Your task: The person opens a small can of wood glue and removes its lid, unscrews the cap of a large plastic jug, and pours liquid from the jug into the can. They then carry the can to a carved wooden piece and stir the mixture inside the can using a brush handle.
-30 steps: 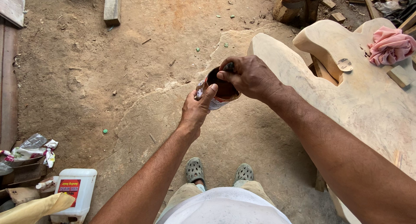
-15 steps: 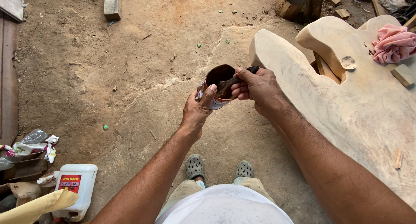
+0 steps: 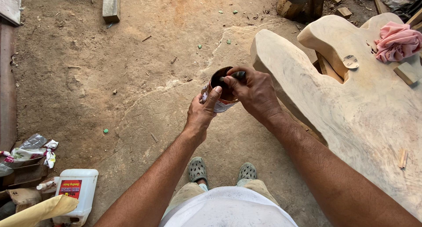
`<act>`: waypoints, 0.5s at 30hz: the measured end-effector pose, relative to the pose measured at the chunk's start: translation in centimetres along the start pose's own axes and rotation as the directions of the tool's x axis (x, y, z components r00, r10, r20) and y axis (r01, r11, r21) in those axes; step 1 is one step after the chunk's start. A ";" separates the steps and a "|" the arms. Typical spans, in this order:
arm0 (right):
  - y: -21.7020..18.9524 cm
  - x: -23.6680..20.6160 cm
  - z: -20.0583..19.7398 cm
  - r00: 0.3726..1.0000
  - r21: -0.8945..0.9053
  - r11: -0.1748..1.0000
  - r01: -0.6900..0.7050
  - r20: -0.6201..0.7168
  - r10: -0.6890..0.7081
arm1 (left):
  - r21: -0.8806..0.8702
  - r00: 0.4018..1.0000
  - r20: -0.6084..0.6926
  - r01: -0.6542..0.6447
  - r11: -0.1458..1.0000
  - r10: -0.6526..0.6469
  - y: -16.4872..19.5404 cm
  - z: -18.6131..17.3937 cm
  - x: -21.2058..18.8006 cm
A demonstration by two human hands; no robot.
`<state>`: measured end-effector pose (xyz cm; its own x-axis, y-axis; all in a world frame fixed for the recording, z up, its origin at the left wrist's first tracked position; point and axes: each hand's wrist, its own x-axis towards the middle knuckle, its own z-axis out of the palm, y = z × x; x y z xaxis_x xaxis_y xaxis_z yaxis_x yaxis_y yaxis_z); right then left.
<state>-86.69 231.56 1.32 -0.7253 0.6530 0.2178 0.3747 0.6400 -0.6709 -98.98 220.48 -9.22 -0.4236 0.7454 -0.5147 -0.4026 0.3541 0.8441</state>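
Note:
My left hand point(image 3: 201, 115) grips a small open can point(image 3: 218, 97) with dark brown liquid inside, held out in front of me over the dirt floor. My right hand point(image 3: 252, 91) pinches a dark-handled tool point(image 3: 237, 75) whose end dips into the can; the tip is hidden in the liquid. To the right lies a large pale carved wooden slab point(image 3: 351, 117) with rounded lobes.
A pink rag point(image 3: 397, 41), a round disc point(image 3: 350, 61) and small wood blocks point(image 3: 406, 72) lie on the slab. A white plastic jug point(image 3: 75, 192) and litter sit at the lower left. A wood plank point(image 3: 111, 5) lies at the top, scrap wood point(image 3: 303, 3) at the top right. My shoes point(image 3: 222, 170) show below.
My right hand has shifted off the top of the can toward its right rim, exposing the dark liquid. The can and left hand stay about where they were.

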 end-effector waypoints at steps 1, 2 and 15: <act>-0.1 -0.1 -0.1 1.000 -0.011 1.000 -0.018 0.020 0.018 | 0.003 1.000 0.004 -0.012 1.000 0.012 0.0 0.0 0.0; -0.1 -0.2 -0.2 0.999 -0.022 0.999 -0.035 0.041 0.036 | 0.006 1.000 0.007 -0.025 1.000 0.025 0.1 -0.1 -0.1; 1.3 -0.4 -0.4 0.900 0.587 0.685 -0.430 0.218 0.378 | -0.008 0.998 0.049 -0.039 0.999 0.039 -0.2 -1.1 -0.8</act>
<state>-85.65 232.33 0.66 -0.6371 0.7410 -0.2120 0.2296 -0.0801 -0.9700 -99.44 219.18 -9.15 -0.3988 0.7854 -0.4734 -0.3926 0.3203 0.8621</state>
